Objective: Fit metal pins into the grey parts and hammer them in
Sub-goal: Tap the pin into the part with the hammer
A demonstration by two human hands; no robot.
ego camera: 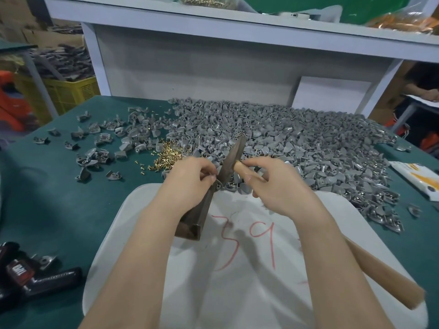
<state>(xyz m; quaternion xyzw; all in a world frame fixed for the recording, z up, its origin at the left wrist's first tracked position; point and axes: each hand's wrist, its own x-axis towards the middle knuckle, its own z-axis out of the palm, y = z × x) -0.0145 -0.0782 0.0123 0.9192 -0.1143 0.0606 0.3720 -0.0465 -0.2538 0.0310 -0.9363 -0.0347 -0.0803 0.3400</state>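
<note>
Now our left hand (190,179) pinches 1 grey part (218,185) against the dark metal bar (213,186), fingers clamped on it. Our right hand (275,186) grips the wooden hammer handle (392,276), fingers closed round it; brass pins (167,156) lie just beyond.

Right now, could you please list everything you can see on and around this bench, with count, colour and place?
grey parts: too many to count, grey, heaped across the far table
loose grey parts: a few dozen, grey, scattered far left
metal pins: a small pile, brass, left of the heap
metal bar: one, dark, angled between the hands
white board: one, red "39" on it, near edge
wooden handle: one, tan, under the right forearm
power tool: one, black, near left
yellow crate: one, beyond the table, left
left hand: pinching a grey part at the bar
right hand: gripping the handle
</note>
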